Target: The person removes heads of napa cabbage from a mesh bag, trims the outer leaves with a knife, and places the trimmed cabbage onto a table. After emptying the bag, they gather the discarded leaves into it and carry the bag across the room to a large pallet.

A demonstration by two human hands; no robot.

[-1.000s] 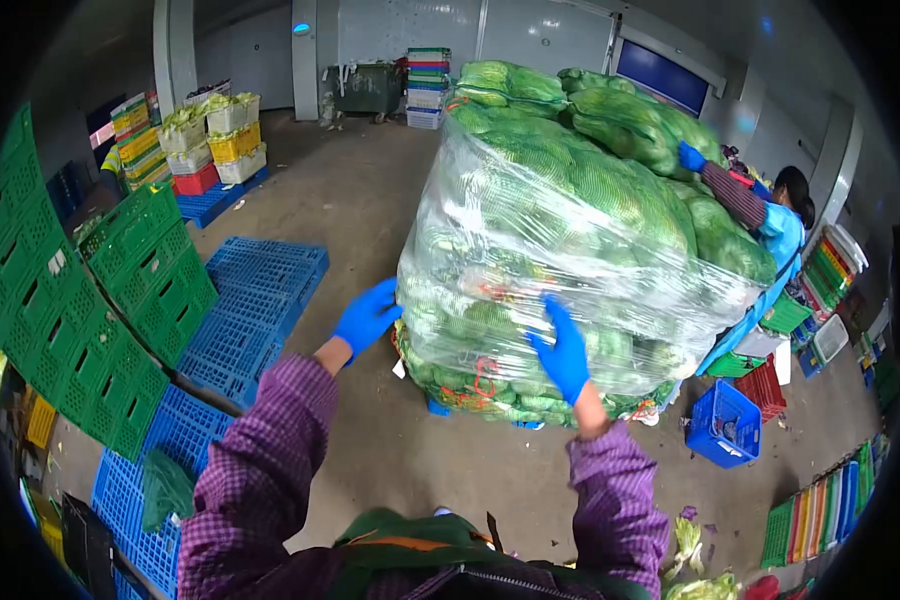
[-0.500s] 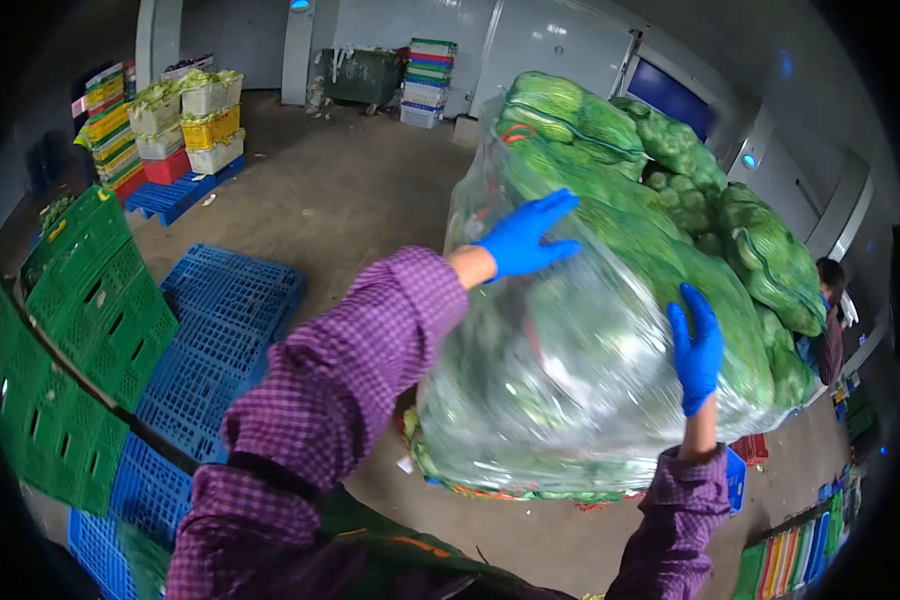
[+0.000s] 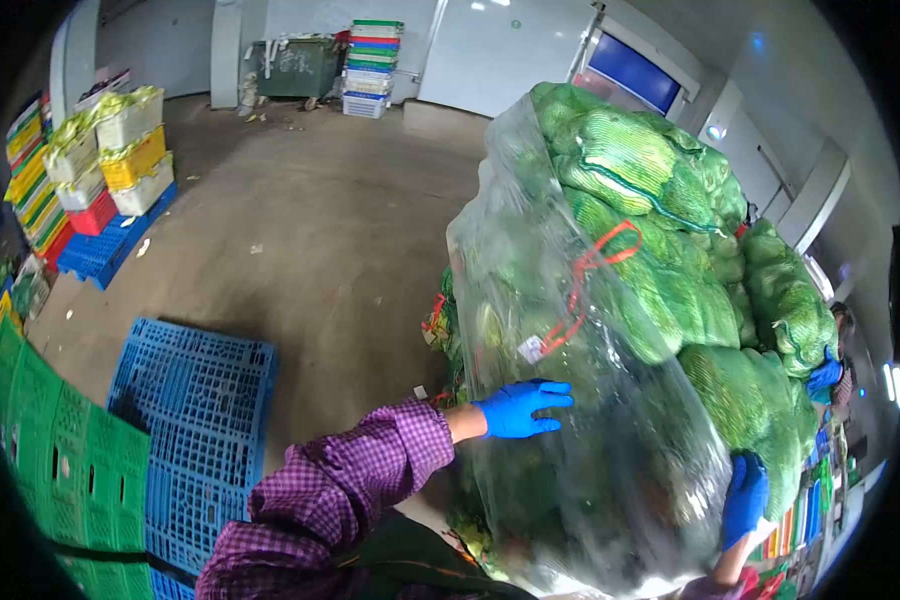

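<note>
A tall stack of green mesh sacks (image 3: 625, 165) bulging with leafy green vegetables, which look like cabbages, stands before me. Clear plastic film (image 3: 590, 440) drapes over its near and left sides. My left hand (image 3: 522, 408), in a blue glove, rests against the film with its fingers stretched out. My right hand (image 3: 745, 498), also gloved in blue, lies at the film's right edge beside a lower sack, its fingers extended upward close together. A red drawstring (image 3: 595, 265) and a small white tag (image 3: 531, 348) show near the film, above my left hand.
Blue plastic pallets (image 3: 195, 400) and green crates (image 3: 65, 440) stand to my left. Farther off are crates of leafy vegetables (image 3: 130, 155), a green waste bin (image 3: 295, 68) and stacked baskets (image 3: 370, 70). Behind the sacks at right, a co-worker's blue-gloved hand (image 3: 825, 372) touches a sack.
My view has shifted closer to the stack. Both hands are now lower on it, the right one farther toward the right edge of the film. The co-worker's gloved hand now shows.
</note>
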